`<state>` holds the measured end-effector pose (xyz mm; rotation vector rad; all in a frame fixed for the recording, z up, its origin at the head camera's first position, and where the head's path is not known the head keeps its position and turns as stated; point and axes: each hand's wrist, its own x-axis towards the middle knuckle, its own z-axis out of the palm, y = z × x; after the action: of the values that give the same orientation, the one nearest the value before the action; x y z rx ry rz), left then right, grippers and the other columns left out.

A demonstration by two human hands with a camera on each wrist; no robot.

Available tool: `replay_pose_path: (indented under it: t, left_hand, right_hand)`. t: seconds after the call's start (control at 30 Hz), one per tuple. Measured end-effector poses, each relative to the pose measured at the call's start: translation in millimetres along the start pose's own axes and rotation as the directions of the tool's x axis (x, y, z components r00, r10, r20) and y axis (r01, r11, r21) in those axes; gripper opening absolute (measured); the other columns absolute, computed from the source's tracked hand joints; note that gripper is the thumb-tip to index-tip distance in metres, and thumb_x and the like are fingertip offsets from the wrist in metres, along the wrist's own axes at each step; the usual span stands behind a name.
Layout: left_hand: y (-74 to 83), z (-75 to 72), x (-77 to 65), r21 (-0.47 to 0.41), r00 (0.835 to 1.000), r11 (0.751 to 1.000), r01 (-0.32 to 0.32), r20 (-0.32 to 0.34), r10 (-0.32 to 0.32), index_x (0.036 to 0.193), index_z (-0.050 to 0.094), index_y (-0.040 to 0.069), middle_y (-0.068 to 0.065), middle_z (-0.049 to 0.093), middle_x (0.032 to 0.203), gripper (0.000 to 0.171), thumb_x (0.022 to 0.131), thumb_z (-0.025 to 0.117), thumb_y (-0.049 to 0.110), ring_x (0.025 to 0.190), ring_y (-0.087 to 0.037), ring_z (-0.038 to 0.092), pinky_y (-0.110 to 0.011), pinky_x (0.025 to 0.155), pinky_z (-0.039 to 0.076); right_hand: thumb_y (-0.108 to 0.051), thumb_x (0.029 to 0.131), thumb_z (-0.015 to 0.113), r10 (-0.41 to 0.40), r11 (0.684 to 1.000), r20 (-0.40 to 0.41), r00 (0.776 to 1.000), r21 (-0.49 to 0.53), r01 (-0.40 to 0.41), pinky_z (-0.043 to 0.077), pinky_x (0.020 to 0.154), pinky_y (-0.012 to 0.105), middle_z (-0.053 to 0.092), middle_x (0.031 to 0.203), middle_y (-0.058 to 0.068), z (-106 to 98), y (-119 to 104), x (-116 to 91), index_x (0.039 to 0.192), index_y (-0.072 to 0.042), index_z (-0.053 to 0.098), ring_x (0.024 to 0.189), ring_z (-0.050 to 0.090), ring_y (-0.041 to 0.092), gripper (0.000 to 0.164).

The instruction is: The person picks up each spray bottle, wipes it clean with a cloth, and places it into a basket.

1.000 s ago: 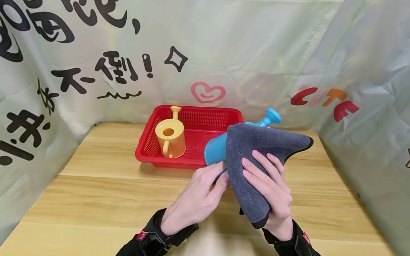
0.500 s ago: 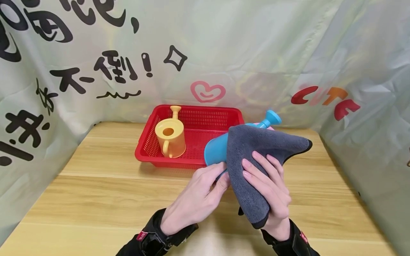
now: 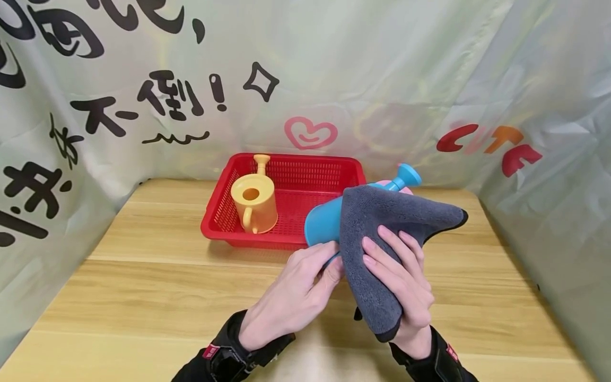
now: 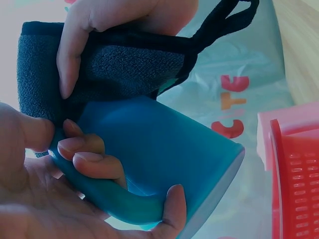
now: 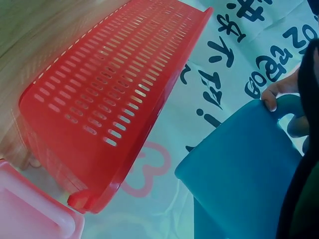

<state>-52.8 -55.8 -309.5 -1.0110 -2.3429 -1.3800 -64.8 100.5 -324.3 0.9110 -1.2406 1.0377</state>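
Note:
A blue toy watering can [image 3: 322, 222] is tilted above the table, its spout pointing to the back right. My left hand [image 3: 293, 294] holds its handle [image 4: 114, 199], fingers curled through the loop. My right hand [image 3: 398, 276] grips a dark grey cloth [image 3: 369, 233] with black edging against the can. The thumb shows on the cloth in the left wrist view; the fingers lie on its other side in the head view. Cloth covers much of the can's body and mouth. In the right wrist view the can's base end [image 5: 239, 164] shows bare.
Behind the hands stands a red plastic basket [image 3: 310, 243] with slotted walls. A yellow toy watering can [image 3: 258, 209] stands upright in its left part. Right of the basket, a pink object [image 3: 404, 190] is mostly hidden behind the blue can. Printed sheets enclose the wooden table [image 3: 157, 297].
The cloth has shifted very slightly right along the blue watering can, baring a little more of it. Both hands keep their hold. The head view has tilted slightly.

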Motion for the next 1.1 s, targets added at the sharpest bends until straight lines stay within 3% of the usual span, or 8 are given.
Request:
replay_pose_path:
  t: [0.37, 0.6, 0.77, 0.97, 1.1]
  left_hand:
    - [2.5, 6.9, -2.2, -0.033, 0.999, 0.999, 0.044, 0.023, -0.043, 0.102, 0.060, 0.011, 0.004, 0.047, 0.072, 0.011, 0.104, 0.049, 0.012, 0.067, -0.001, 0.045, -0.021, 0.060, 0.044]
    - [-1.7, 22.3, -8.5, -0.059, 0.988, 0.989, 0.133, 0.086, -0.128, 0.104, 0.058, 0.011, 0.006, 0.043, 0.069, 0.018, 0.107, 0.041, 0.015, 0.060, 0.001, 0.038, -0.015, 0.057, 0.036]
    - [-4.5, 26.9, -12.1, -0.068, 0.981, 0.982, 0.179, 0.086, -0.173, 0.103, 0.059, 0.012, 0.008, 0.040, 0.068, 0.020, 0.107, 0.040, 0.015, 0.061, 0.001, 0.038, -0.016, 0.058, 0.036]
    - [-4.2, 25.2, -14.9, -0.051, 0.986, 0.985, 0.165, 0.038, -0.163, 0.093, 0.059, 0.009, 0.010, 0.037, 0.064, 0.021, 0.104, 0.042, 0.007, 0.059, 0.002, 0.037, -0.015, 0.056, 0.035]
    - [2.1, 26.0, -10.5, -0.081, 0.989, 0.987, 0.141, 0.058, -0.136, 0.099, 0.063, 0.007, 0.008, 0.044, 0.066, 0.023, 0.103, 0.040, 0.004, 0.064, -0.002, 0.047, -0.017, 0.061, 0.042]
  right_hand:
    - [-0.016, 0.100, 0.060, -0.013, 1.000, 0.015, 1.000, 0.001, 0.013, 0.040, 0.113, 0.044, 0.075, 0.107, 0.023, -7, 0, -1, 0.090, 0.014, 0.067, 0.118, 0.068, 0.035, 0.032]
    - [-0.019, 0.099, 0.058, 0.017, 1.000, 0.102, 0.995, -0.011, -0.016, 0.042, 0.109, 0.046, 0.075, 0.103, 0.025, -15, 6, -9, 0.094, 0.013, 0.070, 0.112, 0.069, 0.038, 0.035]
    - [-0.020, 0.100, 0.056, 0.020, 0.999, 0.141, 0.990, -0.036, -0.015, 0.042, 0.108, 0.045, 0.075, 0.106, 0.022, -15, 8, -10, 0.097, 0.010, 0.071, 0.113, 0.069, 0.036, 0.034]
    - [-0.018, 0.100, 0.055, 0.031, 0.998, 0.208, 0.978, -0.052, -0.020, 0.042, 0.110, 0.045, 0.074, 0.114, 0.019, -14, 5, -8, 0.104, 0.009, 0.072, 0.118, 0.067, 0.034, 0.032]
    - [-0.019, 0.100, 0.057, -0.062, 0.989, 0.164, 0.984, -0.121, 0.082, 0.043, 0.109, 0.046, 0.075, 0.107, 0.021, -14, 2, -2, 0.100, 0.008, 0.073, 0.113, 0.069, 0.035, 0.032]
